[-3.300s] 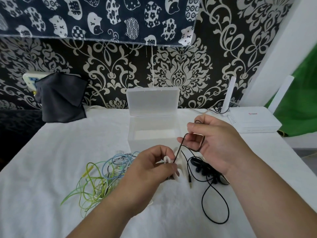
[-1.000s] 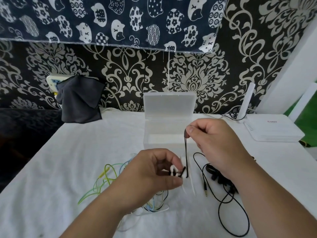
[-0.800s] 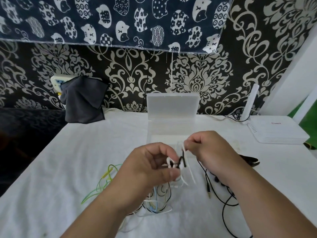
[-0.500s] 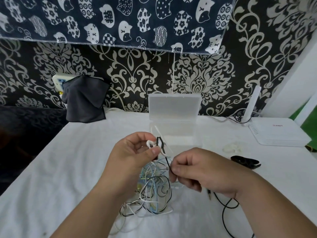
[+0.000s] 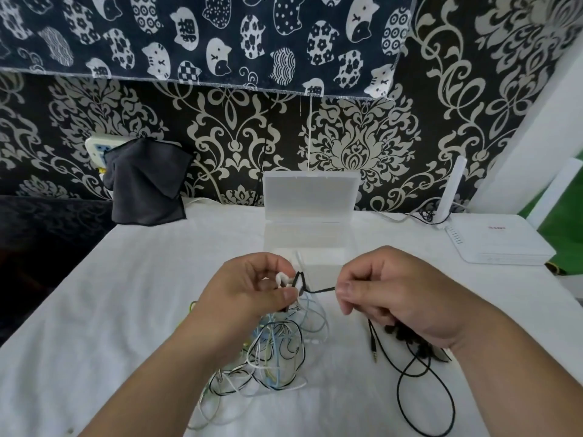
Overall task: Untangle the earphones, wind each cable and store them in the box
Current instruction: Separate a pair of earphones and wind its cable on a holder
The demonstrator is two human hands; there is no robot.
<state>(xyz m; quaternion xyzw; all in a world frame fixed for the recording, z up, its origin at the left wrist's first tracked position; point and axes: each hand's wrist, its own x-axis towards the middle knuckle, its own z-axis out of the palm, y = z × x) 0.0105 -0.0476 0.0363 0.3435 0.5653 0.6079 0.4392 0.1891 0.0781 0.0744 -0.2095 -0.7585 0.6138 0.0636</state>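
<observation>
White-covered table (image 5: 126,294) under dark damask wallpaper (image 5: 362,146), clear box (image 5: 310,244) with lid raised at centre back. Mid-frame, left hand (image 5: 252,294) with fingers curled, pinching white earbud (image 5: 282,279) above tangle of cables (image 5: 277,351) at lower centre. Just right of it, right hand (image 5: 394,298), thumb and forefinger pinching black cable (image 5: 318,290) drawn taut between both hands; slack black loop and jack plug (image 5: 374,351) at lower right

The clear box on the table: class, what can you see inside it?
The clear box, lid open, shows nothing inside through its cloudy walls. The left hand and right hand partly cover its near lower edge, so that part cannot be checked.
</observation>
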